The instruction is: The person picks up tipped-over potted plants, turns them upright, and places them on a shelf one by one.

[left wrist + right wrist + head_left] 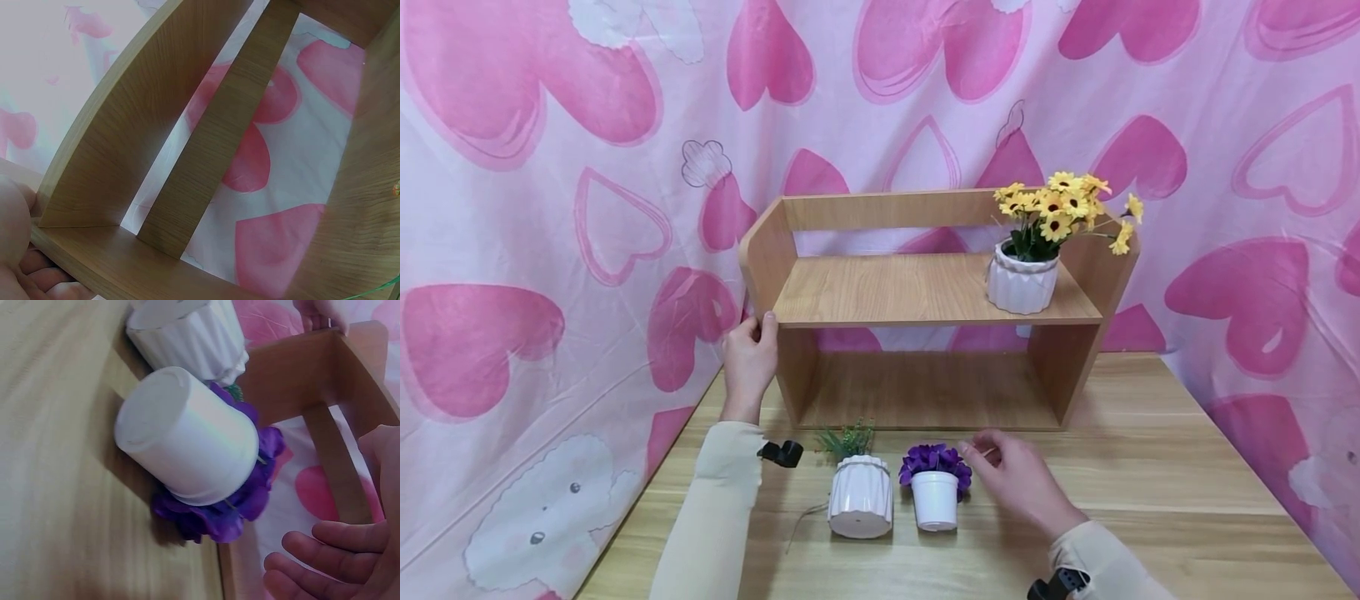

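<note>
My left hand (pixel 751 358) grips the left side panel of a two-tier wooden shelf (pixel 880 287), level with its middle board; the left wrist view shows thumb and fingers about the panel's edge. My right hand (pixel 1018 479) is just right of a small white pot of purple flowers (pixel 936 500), its fingers loosely bent and holding nothing in the right wrist view. That pot lies tipped over on the table, base towards me. Left of it a white ribbed pot with green sprigs (pixel 861 498) lies likewise. On the shelf's middle board stands a potted yellow flower plant (pixel 1024 279), upright at the right.
The wood-grain table (pixel 1187 467) runs under the shelf and out to the right. Behind and at both sides hangs a pink heart-patterned cloth (pixel 865 125). A thin string (pixel 805 518) trails left from the ribbed pot.
</note>
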Tool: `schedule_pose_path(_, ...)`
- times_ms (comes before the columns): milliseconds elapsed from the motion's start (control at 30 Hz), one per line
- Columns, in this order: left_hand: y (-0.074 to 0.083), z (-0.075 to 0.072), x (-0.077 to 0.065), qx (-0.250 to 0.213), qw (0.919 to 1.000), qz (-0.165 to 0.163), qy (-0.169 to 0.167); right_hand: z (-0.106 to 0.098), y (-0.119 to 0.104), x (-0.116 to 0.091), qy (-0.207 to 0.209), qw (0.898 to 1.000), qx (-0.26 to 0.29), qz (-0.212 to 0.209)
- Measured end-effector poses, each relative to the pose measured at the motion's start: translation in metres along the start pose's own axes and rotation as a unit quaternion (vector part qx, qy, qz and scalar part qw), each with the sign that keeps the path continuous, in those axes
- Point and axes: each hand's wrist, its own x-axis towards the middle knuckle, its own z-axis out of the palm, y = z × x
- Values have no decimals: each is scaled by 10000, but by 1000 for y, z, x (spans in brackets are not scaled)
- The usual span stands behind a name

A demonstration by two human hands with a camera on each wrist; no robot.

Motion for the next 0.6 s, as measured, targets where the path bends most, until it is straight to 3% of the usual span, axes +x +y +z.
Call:
schedule_pose_path(367,2,-1,0,-92,9998,-125,-135,21,2,-7,-102,9992,358,162)
schedule_pose_path(600,1,-1,-2,-97,9996,-174,-181,32,5,-8,-82,9997,190,128)
